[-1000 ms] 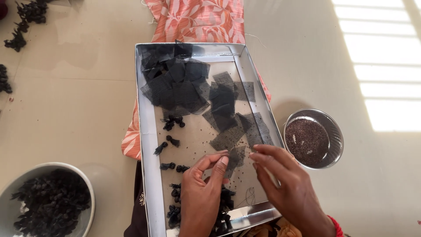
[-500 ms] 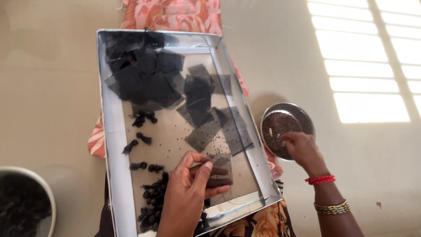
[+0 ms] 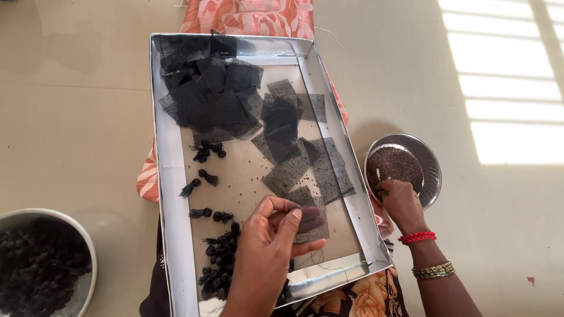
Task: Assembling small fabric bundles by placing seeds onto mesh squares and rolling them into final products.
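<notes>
We saw the left hand [image 3: 267, 252] resting over the near end of a shallow silver tray [image 3: 166, 176], its fingers curled together and pinching one small square of black mesh [image 3: 308, 218] between thumb and fingertips. That square lay low in the tray, just right of the hand, and touched the near edge of a loose spread of similar mesh squares [image 3: 247, 111] that overlapped one another from the tray's middle up to its far left corner.

To the right, outside the tray, the right hand [image 3: 399, 199] reached into a small round steel bowl [image 3: 433, 170] on the floor. Its fingertips were bunched and dipped into the dark brown seeds [image 3: 396, 163] filling that bowl; we could not tell whether they held any. A red thread and a beaded bangle circled that wrist.

Small black tied bundles [image 3: 218, 252] lay scattered along the tray's left side, thickest near the left hand. At the near left stood a larger bowl [image 3: 88, 258] heaped with more black bundles. Orange patterned cloth [image 3: 247, 14] showed beyond the tray's far end.
</notes>
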